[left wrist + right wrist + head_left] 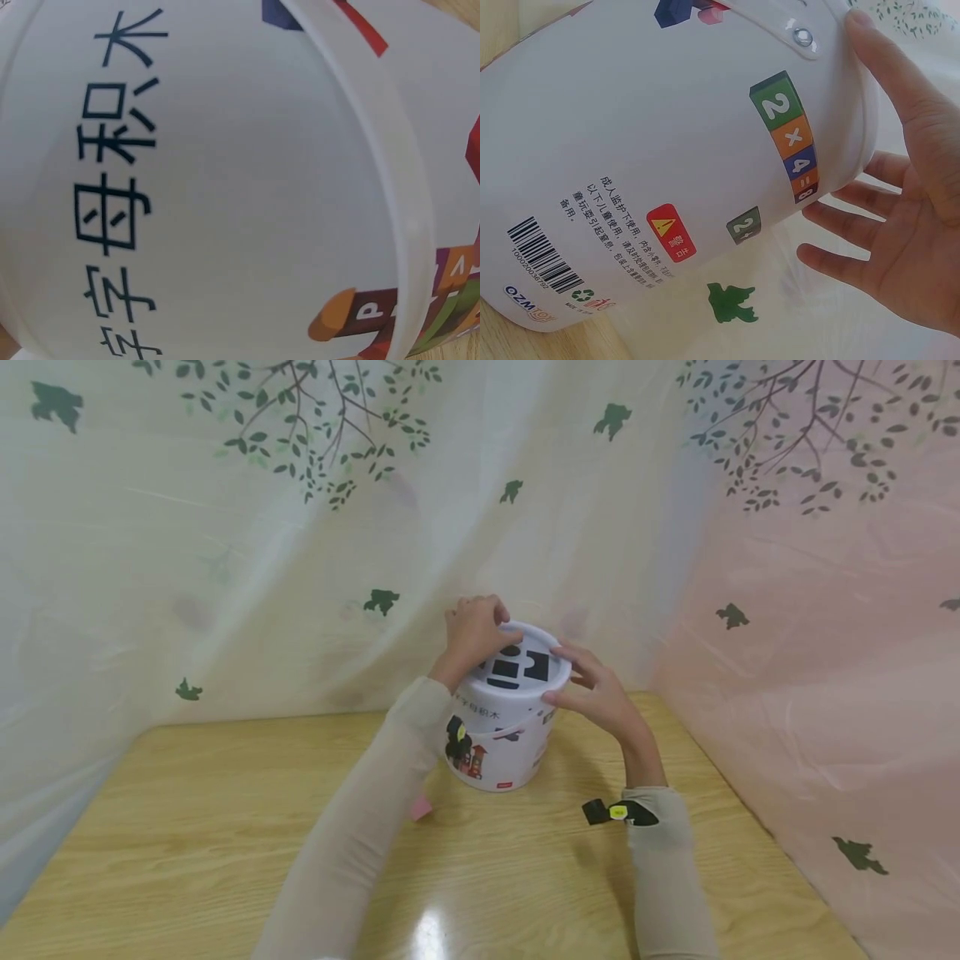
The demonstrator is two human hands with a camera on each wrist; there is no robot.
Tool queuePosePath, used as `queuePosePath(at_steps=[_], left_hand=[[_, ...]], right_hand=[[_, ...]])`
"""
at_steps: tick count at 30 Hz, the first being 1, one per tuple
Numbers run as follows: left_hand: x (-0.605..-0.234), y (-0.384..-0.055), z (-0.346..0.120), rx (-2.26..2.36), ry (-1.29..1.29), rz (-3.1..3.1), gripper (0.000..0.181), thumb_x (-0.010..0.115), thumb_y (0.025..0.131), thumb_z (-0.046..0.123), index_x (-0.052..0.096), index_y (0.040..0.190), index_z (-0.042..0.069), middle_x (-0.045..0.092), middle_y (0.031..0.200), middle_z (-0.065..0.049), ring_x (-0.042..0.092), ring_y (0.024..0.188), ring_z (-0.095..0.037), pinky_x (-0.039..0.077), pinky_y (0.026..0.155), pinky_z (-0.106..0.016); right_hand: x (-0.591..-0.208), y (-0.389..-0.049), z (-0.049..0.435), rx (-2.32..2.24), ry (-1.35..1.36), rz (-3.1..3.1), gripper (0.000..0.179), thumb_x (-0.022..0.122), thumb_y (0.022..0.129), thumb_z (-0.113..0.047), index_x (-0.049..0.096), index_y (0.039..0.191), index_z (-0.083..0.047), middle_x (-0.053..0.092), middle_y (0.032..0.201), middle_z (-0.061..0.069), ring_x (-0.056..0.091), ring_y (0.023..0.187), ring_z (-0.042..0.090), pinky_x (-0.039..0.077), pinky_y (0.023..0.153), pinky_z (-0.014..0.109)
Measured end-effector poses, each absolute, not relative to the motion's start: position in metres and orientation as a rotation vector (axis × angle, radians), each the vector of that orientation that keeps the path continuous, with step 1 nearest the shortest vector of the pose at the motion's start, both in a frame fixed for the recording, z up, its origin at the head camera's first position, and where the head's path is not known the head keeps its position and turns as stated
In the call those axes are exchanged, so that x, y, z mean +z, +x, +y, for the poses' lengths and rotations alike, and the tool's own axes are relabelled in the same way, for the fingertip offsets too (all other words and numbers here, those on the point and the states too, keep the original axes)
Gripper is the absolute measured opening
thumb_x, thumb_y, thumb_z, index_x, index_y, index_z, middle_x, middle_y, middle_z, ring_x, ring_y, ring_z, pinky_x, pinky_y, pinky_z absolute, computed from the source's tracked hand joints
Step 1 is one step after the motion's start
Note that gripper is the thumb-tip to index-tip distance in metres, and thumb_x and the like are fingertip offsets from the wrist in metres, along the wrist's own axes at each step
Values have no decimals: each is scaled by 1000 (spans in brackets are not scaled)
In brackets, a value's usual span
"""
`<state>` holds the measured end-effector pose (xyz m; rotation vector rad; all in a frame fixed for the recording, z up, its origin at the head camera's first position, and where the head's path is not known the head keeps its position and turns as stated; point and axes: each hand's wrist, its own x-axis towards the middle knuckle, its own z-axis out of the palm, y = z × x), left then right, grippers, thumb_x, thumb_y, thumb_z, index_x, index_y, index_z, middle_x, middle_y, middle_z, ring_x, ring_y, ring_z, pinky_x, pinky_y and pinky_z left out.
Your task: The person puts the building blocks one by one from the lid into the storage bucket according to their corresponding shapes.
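A white toy bucket (498, 747) with printed pictures and Chinese lettering stands on the wooden table. Its lid (528, 681) has several dark shaped cutouts. Over the far left part of the lid lies my left hand (474, 631), fingers bent, thumb reaching across the lid; what may be between its fingers I cannot tell. My right hand (600, 693) holds the bucket's rim from the right, thumb on the near side and forefinger farther back. In the right wrist view, the right thumb (885, 56) touches the rim and the other fingers spread behind the bucket.
A small pink block (421, 807) lies on the table (487, 877), partly behind my left sleeve. A hanging sheet (300, 568) with printed leaves and birds rises behind and to the right of the table. The bucket's white handle (409, 202) hangs across its front.
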<state>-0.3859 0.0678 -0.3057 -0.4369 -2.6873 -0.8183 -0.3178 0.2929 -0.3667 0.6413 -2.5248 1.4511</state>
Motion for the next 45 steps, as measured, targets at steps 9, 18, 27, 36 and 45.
queuePosePath(at_steps=[9, 18, 27, 36, 45], left_hand=[[-301, -378, 63, -937, -451, -2625, 40, 75, 90, 43, 67, 116, 14, 68, 114, -4, 54, 109, -23, 39, 102, -44], [-306, -371, 48, -1056, -530, -2495, 34, 75, 90, 37, 68, 114, 14, 70, 110, -4, 56, 108, -24, 40, 102, -44], [-316, -360, 14, -1175, -602, -2385, 30, 77, 89, 26, 68, 112, 8, 69, 111, -8, 60, 108, -25, 50, 97, -40], [-339, -341, -29, -1324, -579, -2317, 45, 79, 87, 25, 63, 125, 7, 66, 115, -13, 58, 113, -34, 49, 100, -53], [-381, -329, -69, -1314, -663, -2292, 49, 81, 85, 21, 62, 124, -2, 66, 113, -20, 58, 109, -40, 48, 99, -55]], right_hand=[[-367, -318, 292, 1447, 641, -2532, 76, 81, 86, -25, 46, 154, -19, 30, 167, 0, 31, 152, 31, 33, 117, 63], [-367, -317, 292, 1475, 623, -2521, 73, 81, 87, -22, 49, 151, -18, 31, 167, 1, 32, 151, 30, 34, 117, 63], [-366, -318, 292, 1488, 630, -2502, 74, 82, 85, -18, 49, 151, -15, 31, 167, 5, 33, 151, 30, 34, 117, 62], [-366, -317, 290, 1486, 630, -2507, 73, 82, 86, -19, 49, 151, -16, 31, 167, 4, 33, 151, 32, 33, 117, 63], [-365, -316, 291, 1476, 631, -2512, 72, 81, 86, -19, 49, 151, -15, 30, 167, 8, 32, 151, 32, 33, 117, 63]])
